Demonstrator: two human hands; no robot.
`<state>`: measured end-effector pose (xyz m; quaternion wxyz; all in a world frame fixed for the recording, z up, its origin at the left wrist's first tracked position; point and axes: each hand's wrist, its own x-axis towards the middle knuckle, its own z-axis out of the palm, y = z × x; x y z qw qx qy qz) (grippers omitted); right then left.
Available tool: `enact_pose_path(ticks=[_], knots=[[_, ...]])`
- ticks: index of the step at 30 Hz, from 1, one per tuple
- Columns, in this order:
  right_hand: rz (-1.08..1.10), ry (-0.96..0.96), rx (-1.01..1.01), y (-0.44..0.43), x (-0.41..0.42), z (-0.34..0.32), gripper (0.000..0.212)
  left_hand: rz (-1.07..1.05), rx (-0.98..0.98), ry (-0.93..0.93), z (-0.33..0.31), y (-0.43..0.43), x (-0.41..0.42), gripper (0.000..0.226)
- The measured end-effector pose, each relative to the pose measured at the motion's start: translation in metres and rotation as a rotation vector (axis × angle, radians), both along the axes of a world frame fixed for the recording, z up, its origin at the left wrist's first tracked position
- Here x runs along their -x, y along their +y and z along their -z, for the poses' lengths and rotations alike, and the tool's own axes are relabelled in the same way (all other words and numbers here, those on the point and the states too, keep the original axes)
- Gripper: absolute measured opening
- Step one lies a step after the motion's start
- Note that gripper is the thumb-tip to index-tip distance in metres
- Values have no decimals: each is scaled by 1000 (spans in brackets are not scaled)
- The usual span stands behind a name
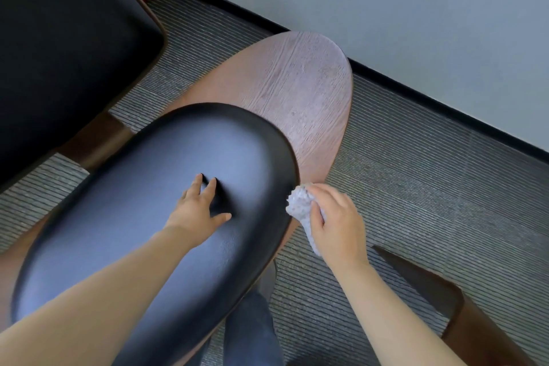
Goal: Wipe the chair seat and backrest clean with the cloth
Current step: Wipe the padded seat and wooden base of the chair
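Observation:
A chair with a glossy black padded cushion (154, 217) fills the lower left. Its brown wooden shell (300, 89) rises behind the cushion toward the wall. My left hand (197, 208) rests flat on the cushion with fingers spread, holding nothing. My right hand (335, 217) grips a bunched light grey nubby cloth (300, 202). The cloth presses against the right edge of the chair, where the black cushion meets the wooden shell. Part of the cloth is hidden under my right palm.
A second black-cushioned chair (65, 47) stands at the upper left, close to this one. A brown wooden chair leg (439, 294) slants across the lower right. Grey striped carpet (416, 187) runs to a black baseboard (416, 89) and pale wall. My jeans-clad leg (249, 333) shows below the chair.

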<state>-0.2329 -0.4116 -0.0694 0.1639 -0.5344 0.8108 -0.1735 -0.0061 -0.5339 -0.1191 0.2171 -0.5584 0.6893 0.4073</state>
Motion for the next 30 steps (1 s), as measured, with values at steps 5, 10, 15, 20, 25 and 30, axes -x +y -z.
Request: enact_pose_path(ticks=[5,10,15,20,25,30], knots=[[-55,-7,90,-63,-8,-3,31,-75,38,-15,-4,-18,-4,80],[-118,-6,94,-131,-17,8,34,-105,54,-44,2,-45,-19,83],[-241,-26,93,-192,-37,22,36,-173,-2,-80,18,-70,-40,99],[-354,-39,59,-245,-64,38,38,-165,-21,-138,37,-65,-54,118],[-438,-19,-19,-282,-81,48,43,-109,15,-181,41,-58,-53,121],[-603,226,-321,-302,-61,65,59,-101,8,-198,41,-59,-52,121]])
